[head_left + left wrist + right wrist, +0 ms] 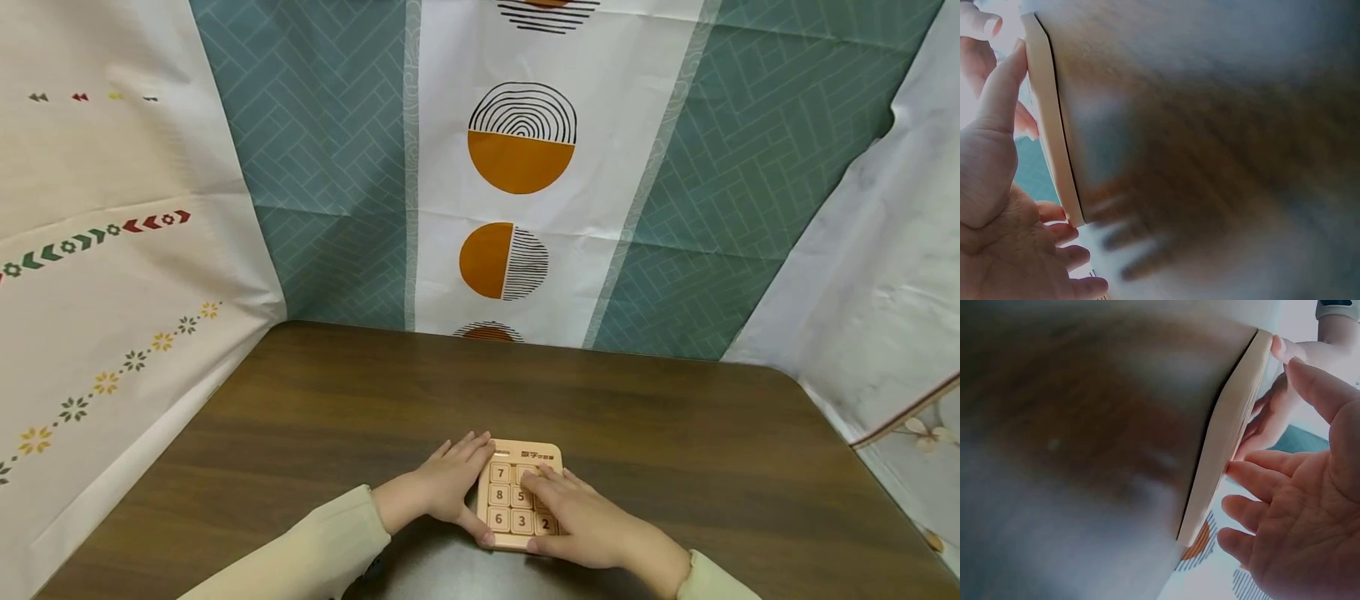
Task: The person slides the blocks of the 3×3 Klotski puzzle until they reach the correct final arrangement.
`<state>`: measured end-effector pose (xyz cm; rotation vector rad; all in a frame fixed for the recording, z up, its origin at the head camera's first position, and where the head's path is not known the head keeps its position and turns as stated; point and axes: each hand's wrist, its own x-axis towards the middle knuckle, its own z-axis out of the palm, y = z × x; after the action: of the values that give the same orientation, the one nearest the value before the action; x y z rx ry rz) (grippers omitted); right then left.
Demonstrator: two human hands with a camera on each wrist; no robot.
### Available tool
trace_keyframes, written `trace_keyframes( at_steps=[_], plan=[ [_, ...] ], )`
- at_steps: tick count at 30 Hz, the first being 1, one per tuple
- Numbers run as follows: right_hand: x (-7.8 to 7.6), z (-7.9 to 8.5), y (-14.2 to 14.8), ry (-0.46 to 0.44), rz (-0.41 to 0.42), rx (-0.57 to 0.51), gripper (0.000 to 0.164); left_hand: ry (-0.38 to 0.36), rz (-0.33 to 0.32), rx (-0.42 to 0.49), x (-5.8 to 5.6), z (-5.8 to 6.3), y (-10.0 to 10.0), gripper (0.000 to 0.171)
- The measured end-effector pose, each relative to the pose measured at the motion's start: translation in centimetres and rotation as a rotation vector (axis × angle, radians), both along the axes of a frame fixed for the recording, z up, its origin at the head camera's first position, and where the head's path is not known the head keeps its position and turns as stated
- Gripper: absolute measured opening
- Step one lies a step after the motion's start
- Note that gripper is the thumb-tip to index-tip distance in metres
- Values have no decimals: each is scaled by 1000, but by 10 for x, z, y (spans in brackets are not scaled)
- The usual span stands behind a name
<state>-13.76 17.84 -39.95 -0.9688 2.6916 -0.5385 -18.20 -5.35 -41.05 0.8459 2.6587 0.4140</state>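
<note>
A wooden sliding number puzzle lies flat on the table, its square tiles showing 7, 8, 5, 6, 3 and 2. My left hand holds it along the left side, thumb at the near corner and fingers by the far one. In the left wrist view that thumb rests at the puzzle's edge. From the right, my right hand reaches over the tiles with its index finger on the upper rows, hiding some numbers. Its thumb touches the near edge. The right wrist view shows its fingers spread, fairly straight, beside the puzzle.
The dark wooden table extends around the puzzle. Behind it hangs a green and white patterned cloth. Pale cloths border the left and right sides. A band with a dark face sits on the left wrist.
</note>
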Motion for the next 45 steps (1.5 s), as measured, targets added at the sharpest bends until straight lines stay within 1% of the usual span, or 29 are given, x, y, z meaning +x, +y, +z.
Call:
trace_keyframes(
  at_steps=[7,15,19,24,29,32,37,42,45],
  plan=[
    [2,0,14,-47,-38,-4,79,-4,-2,2,0,-1,0,120],
    [3,1,19,-24,-43,1,77,7,-1,-4,-1,-3,0,121],
    [2,4,14,11,-36,19,75,2,0,-2,-2,-3,-1,122],
    [-2,9,-4,44,-6,40,72,0,6,-1,-2,-2,-2,122],
    [-7,9,-21,18,29,39,70,-3,-3,7,0,0,-1,121],
    [-10,6,-28,3,33,33,71,3,-11,4,0,1,0,120],
    [-11,2,-29,-8,24,50,74,18,-16,-10,1,0,1,119],
    [-10,3,-25,-32,4,58,74,20,-7,-10,1,-1,0,120],
    [-9,4,-22,-27,7,63,73,15,-1,-4,1,-1,-1,120]
  ],
)
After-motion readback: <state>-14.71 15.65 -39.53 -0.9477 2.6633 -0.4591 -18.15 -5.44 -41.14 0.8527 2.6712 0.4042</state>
